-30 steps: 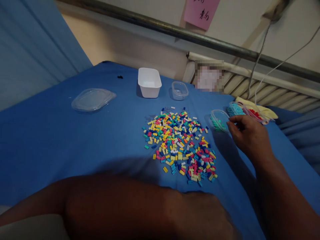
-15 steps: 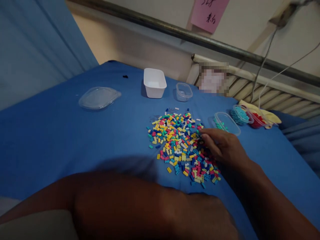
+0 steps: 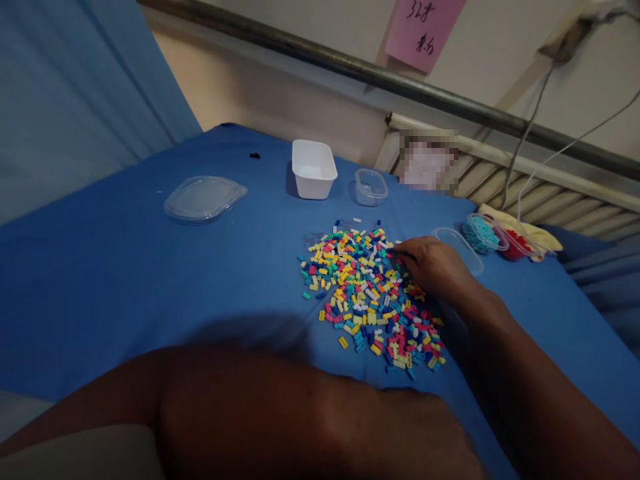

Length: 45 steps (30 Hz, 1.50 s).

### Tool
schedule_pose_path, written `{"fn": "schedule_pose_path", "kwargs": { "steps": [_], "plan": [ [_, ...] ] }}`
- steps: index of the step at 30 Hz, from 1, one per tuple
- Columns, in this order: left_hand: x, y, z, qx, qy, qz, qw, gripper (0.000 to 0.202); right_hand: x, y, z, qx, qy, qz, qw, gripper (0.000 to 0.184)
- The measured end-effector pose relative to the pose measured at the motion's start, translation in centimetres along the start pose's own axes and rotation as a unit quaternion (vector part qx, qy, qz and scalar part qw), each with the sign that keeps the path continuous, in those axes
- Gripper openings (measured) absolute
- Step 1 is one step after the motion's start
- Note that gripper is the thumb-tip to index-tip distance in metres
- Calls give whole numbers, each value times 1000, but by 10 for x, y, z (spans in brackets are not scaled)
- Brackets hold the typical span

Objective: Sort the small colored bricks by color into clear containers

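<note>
Right hand rested at 2 o'clock edge of brick pile, fingers pinched together; left hand lay at 6 o'clock, its fingers' state impossible to tell.

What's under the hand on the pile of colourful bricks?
The right hand lies over the far right edge of the pile of small coloured bricks, on the blue cloth. Bricks show beside it; any beneath its palm and fingertips are covered.

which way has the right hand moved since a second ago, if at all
Yes: the right hand went left, off the clear tub onto the brick pile.
</note>
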<state>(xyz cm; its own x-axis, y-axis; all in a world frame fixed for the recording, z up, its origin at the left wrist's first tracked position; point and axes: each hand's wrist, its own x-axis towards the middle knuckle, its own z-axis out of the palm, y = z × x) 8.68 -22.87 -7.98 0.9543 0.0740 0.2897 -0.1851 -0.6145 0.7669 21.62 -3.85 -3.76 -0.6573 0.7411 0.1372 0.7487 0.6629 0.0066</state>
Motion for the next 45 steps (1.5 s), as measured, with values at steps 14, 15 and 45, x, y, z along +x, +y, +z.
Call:
{"fn": "schedule_pose_path", "kwargs": {
  "steps": [14, 15, 45],
  "plan": [
    [-1, -3, 7, 41, 19, 18, 999, 17, -11, 3, -16, 89, -2, -94, 992, 28],
    [-1, -2, 6, 36, 15, 14, 999, 16, -10, 4, -15, 81, -1, -97, 992, 29],
    [3, 3, -2, 36, -16, -11, 999, 11, -18, 35, -59, 16, 92, 84, 992, 26]
  ]
}}
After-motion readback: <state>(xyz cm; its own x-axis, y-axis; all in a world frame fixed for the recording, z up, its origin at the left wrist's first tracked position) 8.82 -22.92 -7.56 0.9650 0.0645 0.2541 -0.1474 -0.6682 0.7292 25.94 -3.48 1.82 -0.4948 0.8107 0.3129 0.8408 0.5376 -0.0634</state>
